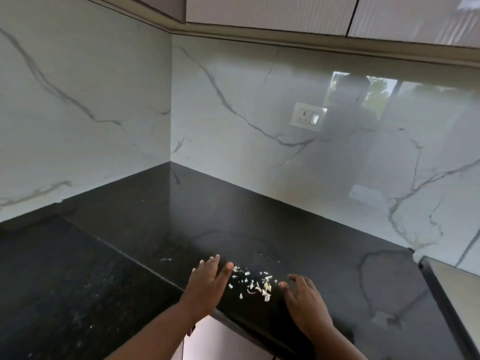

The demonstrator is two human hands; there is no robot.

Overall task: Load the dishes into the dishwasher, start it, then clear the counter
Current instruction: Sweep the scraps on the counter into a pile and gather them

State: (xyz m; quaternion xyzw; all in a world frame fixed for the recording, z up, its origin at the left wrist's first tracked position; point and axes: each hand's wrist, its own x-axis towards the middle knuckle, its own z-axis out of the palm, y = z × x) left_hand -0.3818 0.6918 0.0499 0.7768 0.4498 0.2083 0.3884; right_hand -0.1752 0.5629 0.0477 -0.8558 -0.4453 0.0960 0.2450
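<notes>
Black counter (259, 216), pale scraps (255, 283) scattered between my left hand (207, 284) and right hand (306, 302), both flat, fingers straight, gripping nothing.

Dark speckled stone on the counter (259, 224), polished enough to mirror the wall's grey veins. The backsplash (233, 100) is white marble-look slab, very glossy, throwing back a bright window reflection. Pale scraps (255, 284) on the counter look thin, dry and papery. The switch plate (307, 116) reads as smooth white plastic, and the upper cabinets (272, 11) show a sheen.
</notes>
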